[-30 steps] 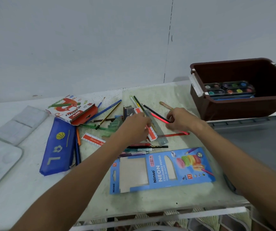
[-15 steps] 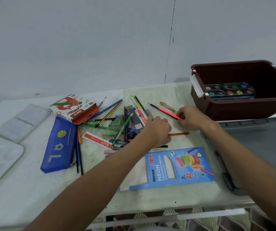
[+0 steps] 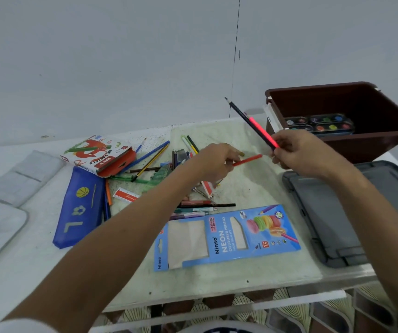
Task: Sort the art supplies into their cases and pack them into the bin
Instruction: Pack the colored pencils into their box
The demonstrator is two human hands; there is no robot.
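My right hand [image 3: 300,155] grips two pencils raised off the table, a dark one and a neon pink pencil [image 3: 261,132], tips pointing up and left. My left hand [image 3: 213,162] pinches a red pencil [image 3: 248,160] just above the table, its free end pointing toward my right hand. A pile of loose pencils and pens [image 3: 159,162] lies behind and under my left arm. The blue Ninso neon pencil box [image 3: 226,236] lies flat near the front edge. The brown bin [image 3: 371,150] stands at the back right with a watercolour palette [image 3: 320,123] inside.
An oil pastels box [image 3: 99,155] and a blue pencil pouch [image 3: 80,207] lie to the left. A grey bin lid [image 3: 351,212] lies at the right. Small red-and-white rulers [image 3: 125,195] sit among the pens. Grey plastic cases [image 3: 20,179] lie at far left.
My right hand has lifted the pink and dark pencils off the table. My left hand picked up the red pencil and raised it toward the right hand.
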